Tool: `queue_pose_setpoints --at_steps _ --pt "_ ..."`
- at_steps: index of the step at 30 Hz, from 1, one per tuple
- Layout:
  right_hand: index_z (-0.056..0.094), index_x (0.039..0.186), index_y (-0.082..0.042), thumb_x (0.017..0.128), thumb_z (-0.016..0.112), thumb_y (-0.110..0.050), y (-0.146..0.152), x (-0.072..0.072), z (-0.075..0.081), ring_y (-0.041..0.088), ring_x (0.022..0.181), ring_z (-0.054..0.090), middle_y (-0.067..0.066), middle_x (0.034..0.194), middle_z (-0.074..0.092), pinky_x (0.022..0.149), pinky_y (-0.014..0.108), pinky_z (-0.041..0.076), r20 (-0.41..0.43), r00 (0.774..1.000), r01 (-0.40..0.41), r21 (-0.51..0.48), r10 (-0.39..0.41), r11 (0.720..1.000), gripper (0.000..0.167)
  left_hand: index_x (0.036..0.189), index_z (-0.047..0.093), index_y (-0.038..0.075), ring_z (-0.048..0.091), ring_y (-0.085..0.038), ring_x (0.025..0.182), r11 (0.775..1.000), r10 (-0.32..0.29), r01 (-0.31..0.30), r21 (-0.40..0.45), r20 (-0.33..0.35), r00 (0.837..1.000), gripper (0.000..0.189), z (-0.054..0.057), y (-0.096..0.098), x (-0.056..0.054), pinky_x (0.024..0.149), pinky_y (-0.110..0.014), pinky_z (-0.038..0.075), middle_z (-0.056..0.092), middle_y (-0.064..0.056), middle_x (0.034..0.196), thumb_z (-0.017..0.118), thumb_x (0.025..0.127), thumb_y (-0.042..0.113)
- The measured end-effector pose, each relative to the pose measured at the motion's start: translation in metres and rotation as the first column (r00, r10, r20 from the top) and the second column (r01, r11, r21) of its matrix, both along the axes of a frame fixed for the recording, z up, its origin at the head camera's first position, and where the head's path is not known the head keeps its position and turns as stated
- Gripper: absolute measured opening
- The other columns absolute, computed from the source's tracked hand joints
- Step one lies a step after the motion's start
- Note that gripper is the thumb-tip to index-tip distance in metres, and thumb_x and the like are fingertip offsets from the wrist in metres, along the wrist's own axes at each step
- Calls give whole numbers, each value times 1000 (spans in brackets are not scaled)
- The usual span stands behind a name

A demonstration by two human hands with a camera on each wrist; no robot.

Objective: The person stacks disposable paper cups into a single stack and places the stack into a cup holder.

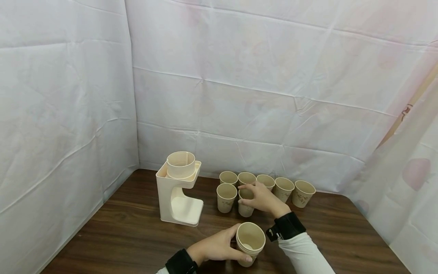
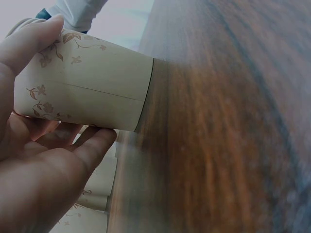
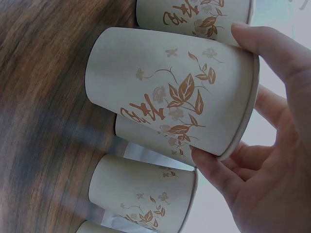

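Near the table's front edge, my left hand point(image 1: 219, 245) grips a small stack of nested beige paper cups point(image 1: 251, 249), thumb on one side and fingers on the other. In the left wrist view the outer cup point(image 2: 97, 77) shows brown flower prints and stands upright on or close over the wood. Farther back, my right hand point(image 1: 261, 198) pinches a single paper cup point(image 1: 245, 210) near its rim, thumb and fingers on opposite sides. The right wrist view shows that printed cup point(image 3: 170, 92) upright, with other cups behind and beside it.
Beside the pinched cup stands another paper cup point(image 1: 226, 203). Behind them, several more cups point(image 1: 302, 194) form a row along the white curtain point(image 1: 239, 106). To the left is a cream C-shaped stand point(image 1: 165, 201) with a round tube point(image 1: 181, 171) on top. The table point(image 1: 130, 228) is dark wood.
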State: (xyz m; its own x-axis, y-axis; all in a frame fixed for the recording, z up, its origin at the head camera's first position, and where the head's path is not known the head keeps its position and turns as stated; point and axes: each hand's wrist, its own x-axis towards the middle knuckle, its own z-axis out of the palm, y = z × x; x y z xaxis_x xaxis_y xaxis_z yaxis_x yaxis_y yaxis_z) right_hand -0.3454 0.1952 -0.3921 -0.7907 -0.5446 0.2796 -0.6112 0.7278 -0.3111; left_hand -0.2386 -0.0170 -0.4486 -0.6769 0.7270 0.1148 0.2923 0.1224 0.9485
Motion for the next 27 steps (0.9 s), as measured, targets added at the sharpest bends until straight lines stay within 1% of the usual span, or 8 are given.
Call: queue_pose_setpoints --at_steps 4,7,14,18,22,27 --pt "68 127 -15 87 78 -39 -1 1 0 35 111 57 13 118 64 91 53 47 21 999 28 5 -29 1000 48 146 44 24 52 -8 122 1000 -2 2 3 10 1000 70 0 0 0 100 -25 41 59 10 127 81 87 22" --pt "68 128 -16 87 79 -39 -1 1 -1 36 115 56 14 121 64 93 53 47 28 999 42 7 -42 999 48 146 44 24 52 -8 122 1000 -1 1 3 3 1000 70 0 0 1 100 -25 41 59 10 127 81 86 23" --pt "68 128 -15 87 79 -38 -1 5 0 36 119 56 13 124 64 95 54 47 0 1000 20 0 -20 1000 48 144 45 26 52 -6 121 1000 10 -11 -10 -15 1000 69 1 -1 0 101 -26 40 60 13 125 82 86 23" --pt "68 129 -15 88 78 -36 -2 9 0 35 120 55 12 126 64 96 53 46 -8 1000 6 -7 -6 1000 47 143 46 26 53 -7 121 1000 9 -9 -8 -32 999 68 1 0 1 100 -26 41 61 11 125 82 86 24" --pt "67 130 -14 90 76 -37 0 13 1 34 120 56 14 126 63 97 53 46 -36 999 11 -12 -11 1000 47 144 45 26 52 -6 121 1000 16 -18 -23 -45 999 70 1 0 1 101 -27 40 60 12 125 82 85 25" --pt "69 128 -13 91 76 -37 5 18 6 31 114 58 12 119 64 93 51 48 -104 994 13 -75 -21 997 45 145 44 26 52 -6 121 999 16 -17 -30 -30 999 71 1 0 1 101 -27 40 60 14 125 82 85 25"
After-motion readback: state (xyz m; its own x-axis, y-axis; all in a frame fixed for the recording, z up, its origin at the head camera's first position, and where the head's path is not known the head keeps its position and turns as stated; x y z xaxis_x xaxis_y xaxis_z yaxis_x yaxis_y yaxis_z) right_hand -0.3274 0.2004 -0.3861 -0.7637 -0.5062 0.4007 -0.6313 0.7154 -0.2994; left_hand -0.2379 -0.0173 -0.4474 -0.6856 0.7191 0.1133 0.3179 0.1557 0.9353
